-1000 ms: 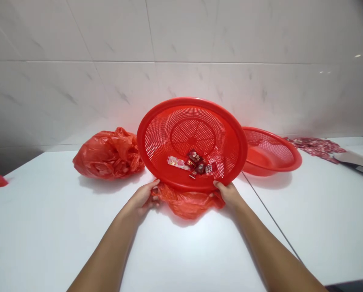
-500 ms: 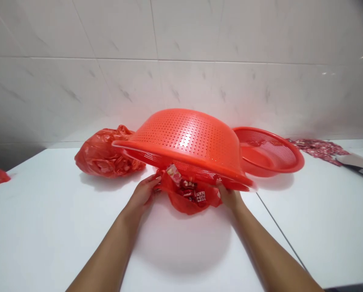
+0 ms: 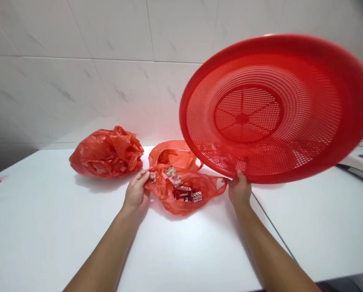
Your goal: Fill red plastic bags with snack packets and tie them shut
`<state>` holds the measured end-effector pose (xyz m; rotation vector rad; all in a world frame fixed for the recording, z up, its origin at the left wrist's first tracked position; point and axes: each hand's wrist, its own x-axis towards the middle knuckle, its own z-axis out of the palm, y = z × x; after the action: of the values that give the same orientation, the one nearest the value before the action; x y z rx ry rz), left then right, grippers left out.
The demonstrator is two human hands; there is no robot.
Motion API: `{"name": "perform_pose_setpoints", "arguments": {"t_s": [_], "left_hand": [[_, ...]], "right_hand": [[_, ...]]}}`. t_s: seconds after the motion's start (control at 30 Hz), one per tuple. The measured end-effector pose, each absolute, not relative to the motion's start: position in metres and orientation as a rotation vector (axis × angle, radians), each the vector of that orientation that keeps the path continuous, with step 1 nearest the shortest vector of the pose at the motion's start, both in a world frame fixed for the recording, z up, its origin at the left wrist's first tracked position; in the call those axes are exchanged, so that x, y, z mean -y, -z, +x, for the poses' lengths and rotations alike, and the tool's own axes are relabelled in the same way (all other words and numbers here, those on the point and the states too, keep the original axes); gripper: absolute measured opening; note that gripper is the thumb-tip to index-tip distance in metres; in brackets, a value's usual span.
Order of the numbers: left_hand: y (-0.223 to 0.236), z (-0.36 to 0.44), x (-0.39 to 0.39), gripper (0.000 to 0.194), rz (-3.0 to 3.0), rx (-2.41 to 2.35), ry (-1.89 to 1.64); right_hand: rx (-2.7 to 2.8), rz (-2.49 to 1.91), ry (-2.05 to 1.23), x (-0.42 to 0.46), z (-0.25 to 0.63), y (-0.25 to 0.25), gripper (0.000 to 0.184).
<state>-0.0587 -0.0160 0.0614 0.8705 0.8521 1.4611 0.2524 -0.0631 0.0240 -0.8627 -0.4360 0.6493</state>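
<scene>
A thin red plastic bag [image 3: 181,209] lies open on the white table, with several small wrapped packets [image 3: 183,194] inside its mouth. My left hand [image 3: 135,191] pinches the bag's left edge. My right hand [image 3: 240,191] grips the rim of a large red colander [image 3: 242,118] and holds it raised and tilted on edge, its inside facing me. One of the bag's handles reaches to the fingers of my right hand; whether they hold it too is hard to make out.
A full, crumpled red plastic bag [image 3: 105,158] sits at the back left, beside the open one. At right is a white object with a dark edge [image 3: 360,172], partly behind the colander. Marbled wall tiles [image 3: 117,89] rise behind the table [image 3: 181,255].
The colander was upside down over the bag; my right hand has lifted it up to the right and turned its inside toward me. The open bag and packets are now uncovered.
</scene>
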Motion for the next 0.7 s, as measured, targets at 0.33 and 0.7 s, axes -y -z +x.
{"name": "perform_pose_setpoints", "arguments": {"t_s": [0.33,0.7], "left_hand": [[-0.062,-0.043,0.035,0.037,1.092,-0.821,-1.263],[-0.062,-0.048,0.029,0.041,1.003,-0.760,-1.342]], "right_hand": [[0.263,-0.779,-0.545,0.137,0.339,-0.083,0.019],[-0.139,-1.077,-0.378,0.248,0.437,-0.015,0.018]]}}
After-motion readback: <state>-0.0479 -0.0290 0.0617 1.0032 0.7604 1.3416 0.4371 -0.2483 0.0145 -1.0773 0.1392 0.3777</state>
